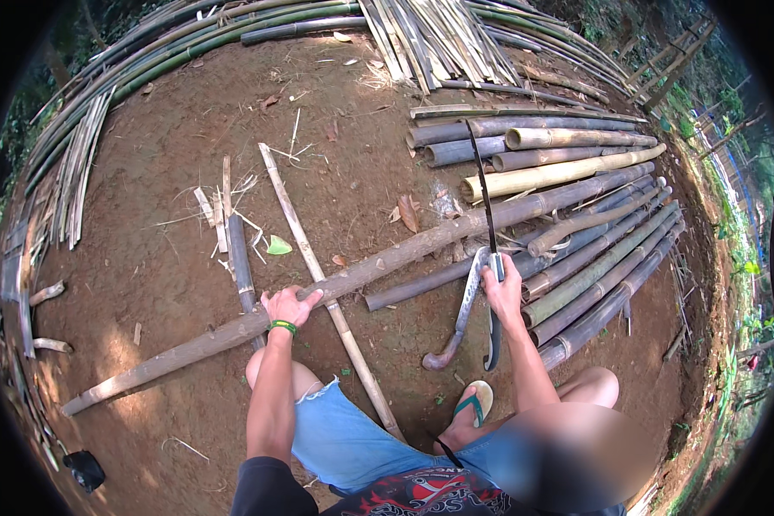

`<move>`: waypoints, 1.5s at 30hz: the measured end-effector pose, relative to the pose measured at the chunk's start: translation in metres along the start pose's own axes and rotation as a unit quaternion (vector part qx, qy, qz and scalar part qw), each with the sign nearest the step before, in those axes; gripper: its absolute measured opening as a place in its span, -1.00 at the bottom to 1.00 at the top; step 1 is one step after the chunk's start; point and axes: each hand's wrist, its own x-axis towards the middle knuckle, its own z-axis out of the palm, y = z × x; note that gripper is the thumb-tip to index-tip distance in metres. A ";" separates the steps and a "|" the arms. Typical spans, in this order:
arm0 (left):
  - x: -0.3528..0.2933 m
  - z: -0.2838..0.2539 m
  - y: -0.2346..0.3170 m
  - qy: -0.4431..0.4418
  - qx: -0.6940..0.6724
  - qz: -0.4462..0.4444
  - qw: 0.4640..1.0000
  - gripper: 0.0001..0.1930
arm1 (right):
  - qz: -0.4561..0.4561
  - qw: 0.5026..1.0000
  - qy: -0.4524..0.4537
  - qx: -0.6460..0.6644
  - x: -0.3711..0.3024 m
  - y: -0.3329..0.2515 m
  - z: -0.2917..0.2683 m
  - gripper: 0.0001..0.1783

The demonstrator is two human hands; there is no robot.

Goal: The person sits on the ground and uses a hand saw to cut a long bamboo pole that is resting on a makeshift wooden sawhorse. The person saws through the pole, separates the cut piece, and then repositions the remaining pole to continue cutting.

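A long brown bamboo pole [387,261] runs slantwise from the lower left up to the bamboo on the right. My left hand [291,308] is closed over it, left of the middle, with a green band at the wrist. Under the pole lie a thinner pale pole [294,219] and a short dark bamboo piece [242,262]. My right hand [501,288] grips a pruning saw [488,202] where handle and blade meet. Its dark blade points away across the long pole; its teeth are too small to make out. Beside this hand is a curved machete [464,312] with a wooden handle.
Several cut bamboo poles [568,176] lie stacked at the right. Split bamboo strips [434,39] and long green poles [206,53] line the far side. Another strip pile [79,176] lies at the left. A black object [84,470] sits at lower left on the dirt ground [181,172].
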 end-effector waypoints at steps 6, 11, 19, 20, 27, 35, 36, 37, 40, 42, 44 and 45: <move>0.025 0.025 -0.006 -0.068 -0.003 -0.025 0.997 -0.18 | 0.045 0.997 0.017 -0.054 0.010 0.043 0.039 -0.64; 0.019 0.029 -0.028 -0.042 0.033 -0.031 0.998 -0.17 | 0.210 0.978 -0.006 0.015 0.009 0.071 0.052 -0.64; -0.003 0.008 -0.012 -0.006 0.021 -0.012 1.000 -0.20 | 0.164 0.985 0.007 -0.045 0.015 0.172 0.050 -0.56; -0.005 0.008 0.008 0.008 0.009 0.020 1.000 -0.20 | 0.146 0.985 0.037 -0.078 0.018 0.185 0.025 -0.55; 0.022 -0.001 0.058 0.050 0.000 0.026 0.998 -0.19 | 0.125 0.983 0.122 -0.047 -0.007 0.061 0.002 -0.53; 0.043 0.075 0.133 0.031 0.031 0.051 0.998 -0.19 | -0.027 0.999 -0.032 0.018 -0.055 -0.046 0.030 -0.66; 0.044 0.076 0.133 0.019 0.025 0.056 0.998 -0.18 | -0.020 0.998 -0.051 0.003 -0.063 -0.048 0.038 -0.65; 0.048 0.075 0.135 0.009 0.022 0.053 0.998 -0.19 | -0.013 0.997 -0.072 -0.011 -0.069 -0.050 0.045 -0.64; 0.059 0.071 0.134 0.003 0.019 0.058 0.998 -0.20 | 0.096 0.985 -0.139 -0.046 -0.084 -0.049 0.066 -0.54; 0.060 0.075 0.131 0.022 0.018 0.059 0.998 -0.22 | 0.119 0.977 -0.163 -0.072 -0.090 -0.045 0.075 -0.45; 0.058 0.077 0.131 0.030 0.018 0.060 0.998 -0.24 | 0.127 0.972 -0.179 -0.082 -0.094 -0.042 0.083 -0.44; 0.056 0.078 0.133 0.028 0.018 0.061 0.998 -0.25 | 0.131 0.970 -0.187 -0.086 -0.095 -0.040 0.086 -0.44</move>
